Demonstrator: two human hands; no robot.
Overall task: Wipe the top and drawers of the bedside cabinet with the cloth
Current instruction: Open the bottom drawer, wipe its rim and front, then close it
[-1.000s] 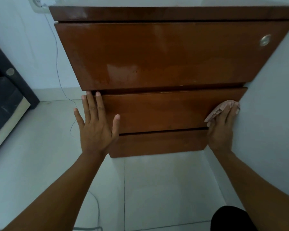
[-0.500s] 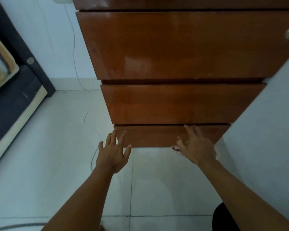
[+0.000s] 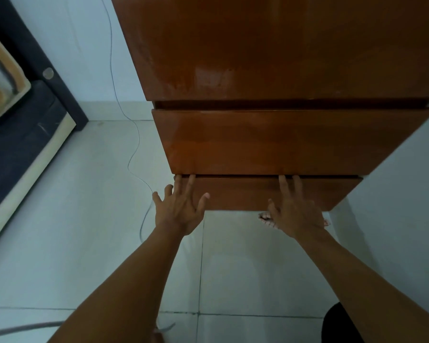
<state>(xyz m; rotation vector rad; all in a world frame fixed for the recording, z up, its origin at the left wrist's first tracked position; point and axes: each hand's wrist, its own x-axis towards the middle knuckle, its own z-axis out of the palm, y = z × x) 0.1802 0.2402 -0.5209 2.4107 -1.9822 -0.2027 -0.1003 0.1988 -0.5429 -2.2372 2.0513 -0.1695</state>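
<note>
At nine o'clock a dark upholstered bed base with a pale cream edge (image 3: 22,154) runs along the left border, standing on the pale grey tiled floor (image 3: 72,219), whose thin grout lines cross near six o'clock. Behind it rises a plain pale blue-white wall (image 3: 84,45), and a thin grey cable (image 3: 134,154) trails down that wall and curls across the tiles toward the centre. From twelve to three o'clock the glossy reddish-brown wooden bedside cabinet (image 3: 282,45) fills the view, seen from above, its tall upper drawer front catching soft reflections; below it sits the middle drawer front (image 3: 282,142), and beneath that the narrow lowest drawer front (image 3: 258,191). Just left of centre, the left hand (image 3: 181,209) is spread flat, holding nothing, with its fingertips hooked into the dark gap along the top edge of the lowest front. At about four o'clock from centre, the right hand (image 3: 295,214) also reaches its fingertips into that gap, while its palm presses a small pale pinkish cloth (image 3: 265,219) whose frayed edge peeks out at both sides of the hand; how firmly the hand holds it cannot be told. A second pale wall (image 3: 394,219) closes the scene at three o'clock, touching the cabinet's right side. A rounded black shape (image 3: 339,325), blurred, sits at five o'clock.
</note>
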